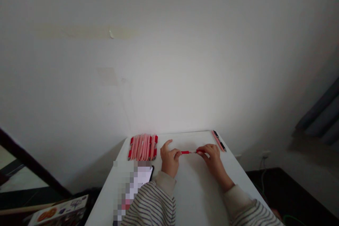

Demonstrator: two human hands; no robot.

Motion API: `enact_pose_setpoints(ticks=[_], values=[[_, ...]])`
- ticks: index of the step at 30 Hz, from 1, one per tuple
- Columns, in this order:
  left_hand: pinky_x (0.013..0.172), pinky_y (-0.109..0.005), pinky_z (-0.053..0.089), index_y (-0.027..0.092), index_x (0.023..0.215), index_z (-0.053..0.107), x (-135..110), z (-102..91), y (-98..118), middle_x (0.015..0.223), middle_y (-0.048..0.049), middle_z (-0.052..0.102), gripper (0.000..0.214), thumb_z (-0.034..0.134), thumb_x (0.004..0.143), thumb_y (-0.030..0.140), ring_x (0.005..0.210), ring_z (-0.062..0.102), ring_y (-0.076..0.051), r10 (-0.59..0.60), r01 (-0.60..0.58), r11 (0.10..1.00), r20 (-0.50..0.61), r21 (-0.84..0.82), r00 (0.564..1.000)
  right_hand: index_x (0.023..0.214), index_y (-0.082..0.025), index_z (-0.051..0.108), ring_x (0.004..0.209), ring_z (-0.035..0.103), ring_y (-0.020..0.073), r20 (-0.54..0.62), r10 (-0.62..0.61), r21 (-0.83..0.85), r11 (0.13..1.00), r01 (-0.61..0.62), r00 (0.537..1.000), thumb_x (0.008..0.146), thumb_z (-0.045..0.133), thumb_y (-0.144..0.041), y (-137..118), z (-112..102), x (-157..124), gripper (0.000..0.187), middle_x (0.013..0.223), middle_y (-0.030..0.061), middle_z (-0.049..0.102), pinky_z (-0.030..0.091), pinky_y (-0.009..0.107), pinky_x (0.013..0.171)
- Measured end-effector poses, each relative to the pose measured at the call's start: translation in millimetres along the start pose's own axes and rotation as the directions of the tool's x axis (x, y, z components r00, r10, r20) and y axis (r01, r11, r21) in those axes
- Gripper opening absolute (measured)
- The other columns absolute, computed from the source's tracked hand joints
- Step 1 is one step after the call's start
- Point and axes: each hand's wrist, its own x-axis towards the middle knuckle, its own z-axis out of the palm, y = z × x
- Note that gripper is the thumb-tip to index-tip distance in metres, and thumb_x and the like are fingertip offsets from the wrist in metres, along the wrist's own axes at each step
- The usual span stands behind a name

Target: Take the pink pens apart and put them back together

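Note:
A slim red pen (185, 152) is held level above the white table (196, 190). Thumb and fingertips of my left hand (170, 159) pinch its left end, with the index finger raised. At the right end, my right hand (211, 155) grips the pen between thumb and fingers. A pale, silvery stretch shows between the red parts; whether the two halves are joined I cannot tell. Left of my left hand lies a row of several pink and red pens (143, 147). Beyond my right hand, a pink and black pen (218, 141) rests by the table's right edge.
A phone (140, 183), partly blurred out, lies on the table beside my left forearm. The wall (185, 77) stands right behind the table. A printed box (60, 212) is at the lower left, below table height. A dark curtain (320, 116) hangs at the right.

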Motion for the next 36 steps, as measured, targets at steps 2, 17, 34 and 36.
enact_pose_setpoints(ticks=[2, 17, 34, 36], values=[[0.104, -0.052, 0.034, 0.025, 0.072, 0.073, -0.3, -0.9, 0.4, 0.129, -0.0061, 0.047, 0.012, 0.063, 0.077, 0.022, 0.120, 0.042, -0.027, 0.013, -0.013, 1.000, -0.005, 0.001, 1.000, 0.084, -0.032, 0.069, 0.089, 0.054, 0.0244, -0.002, 0.007, 0.015, 1.000, -0.007, 1.000, 0.085, 0.056, -0.046, 1.5, 1.0, -0.3, 0.018, 0.081, 0.0018, 0.067, 0.036, 0.041, 0.083], [0.099, -0.051, 0.038, 0.028, 0.082, 0.072, 0.5, 2.3, -3.3, 0.126, -0.0064, 0.045, 0.010, 0.064, 0.077, 0.023, 0.115, 0.045, -0.026, -0.005, 0.005, 1.000, -0.068, 0.002, 0.998, 0.090, -0.029, 0.069, 0.087, 0.052, 0.0234, 0.005, 0.044, 0.197, 0.979, -0.045, 0.999, 0.080, 0.063, -0.044, -5.3, -1.3, 1.8, 0.019, 0.082, 0.0030, 0.066, 0.040, 0.039, 0.081], [0.103, -0.053, 0.034, 0.028, 0.081, 0.072, -1.9, -1.2, 3.5, 0.124, -0.0051, 0.047, 0.009, 0.068, 0.073, 0.025, 0.119, 0.043, -0.025, 0.012, -0.012, 1.000, -0.014, -0.007, 1.000, 0.091, -0.023, 0.063, 0.080, 0.059, 0.0187, 0.114, 0.390, 0.716, 0.606, -0.347, 0.914, 0.064, 0.077, -0.043, -9.1, -1.6, 4.3, 0.036, 0.081, 0.0008, 0.064, 0.047, 0.034, 0.076], [0.104, -0.055, 0.033, 0.028, 0.080, 0.072, -3.6, -1.5, 7.3, 0.124, -0.0052, 0.047, 0.007, 0.067, 0.074, 0.027, 0.120, 0.043, -0.026, 0.028, -0.028, 0.999, 0.012, -0.016, 1.000, 0.092, -0.023, 0.063, 0.082, 0.059, 0.0178, 0.132, 0.439, 0.792, 0.492, -0.361, 0.889, 0.063, 0.078, -0.040, -11.2, -0.3, 4.7, 0.037, 0.084, 0.0007, 0.065, 0.048, 0.033, 0.077]])
